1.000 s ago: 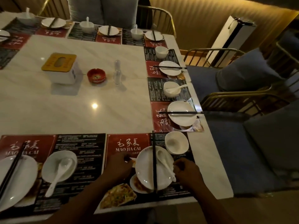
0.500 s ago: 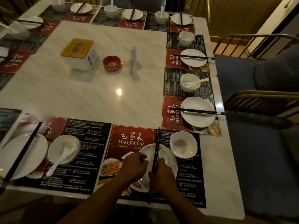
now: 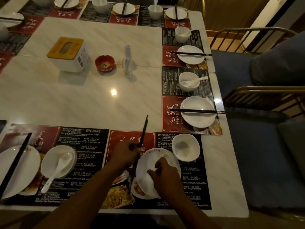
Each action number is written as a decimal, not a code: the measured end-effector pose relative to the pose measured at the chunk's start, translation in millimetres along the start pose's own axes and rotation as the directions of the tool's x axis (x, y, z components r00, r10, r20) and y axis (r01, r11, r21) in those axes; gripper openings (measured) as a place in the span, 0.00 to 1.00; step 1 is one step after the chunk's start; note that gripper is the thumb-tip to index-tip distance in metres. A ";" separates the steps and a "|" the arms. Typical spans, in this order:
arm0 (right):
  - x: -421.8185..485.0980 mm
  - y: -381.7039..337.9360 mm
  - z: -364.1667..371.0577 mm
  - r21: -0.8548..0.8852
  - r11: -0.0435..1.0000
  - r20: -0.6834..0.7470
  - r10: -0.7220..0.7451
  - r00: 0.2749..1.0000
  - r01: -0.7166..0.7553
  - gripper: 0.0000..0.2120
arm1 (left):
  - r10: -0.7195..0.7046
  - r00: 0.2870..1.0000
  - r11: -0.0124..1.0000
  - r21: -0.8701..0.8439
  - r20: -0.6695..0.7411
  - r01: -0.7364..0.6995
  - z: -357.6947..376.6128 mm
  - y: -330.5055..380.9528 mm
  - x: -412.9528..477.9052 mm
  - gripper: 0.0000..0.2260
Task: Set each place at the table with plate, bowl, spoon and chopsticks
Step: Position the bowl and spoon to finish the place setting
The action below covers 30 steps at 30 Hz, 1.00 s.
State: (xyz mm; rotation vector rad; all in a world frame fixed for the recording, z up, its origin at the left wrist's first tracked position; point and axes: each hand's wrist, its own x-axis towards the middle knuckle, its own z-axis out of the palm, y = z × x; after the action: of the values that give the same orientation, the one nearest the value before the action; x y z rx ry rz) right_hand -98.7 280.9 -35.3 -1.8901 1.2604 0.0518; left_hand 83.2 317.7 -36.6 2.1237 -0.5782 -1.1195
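Observation:
At the near place setting a white plate (image 3: 147,163) lies on a red and black placemat (image 3: 194,179). My left hand (image 3: 125,155) grips a pair of black chopsticks (image 3: 144,128), lifted and slanting over the plate's left edge. My right hand (image 3: 163,176) rests on the plate with fingers curled round a white spoon (image 3: 165,155); only the spoon's tip shows past the fingers. An empty white bowl (image 3: 185,147) stands just beyond the plate's right side.
To the left sit a plate with chopsticks (image 3: 18,169) and a bowl holding a spoon (image 3: 57,162). More set places line the right and far edges. A tissue box (image 3: 67,53), red ashtray (image 3: 105,63) and clear holder (image 3: 127,61) stand mid-table. Blue chairs (image 3: 255,146) flank the right side.
The chopsticks that lay across the plate are now lifted in my left hand and tilted leftward. My right hand moved onto the spoon on the plate. The view shifted closer.

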 end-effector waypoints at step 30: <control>-39.5 104.8 -44.3 0.039 0.936 -0.241 0.348 0.906 -0.349 0.12 | 0.387 0.922 0.814 0.480 -0.026 -0.328 -2.7 -24.9 27.7 0.09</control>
State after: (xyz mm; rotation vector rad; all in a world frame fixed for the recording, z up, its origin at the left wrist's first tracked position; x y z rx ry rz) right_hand -216.9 266.6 -53.2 -1.6894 1.7603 0.0096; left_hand 102.2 318.0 -68.7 2.3197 -1.2372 -0.6719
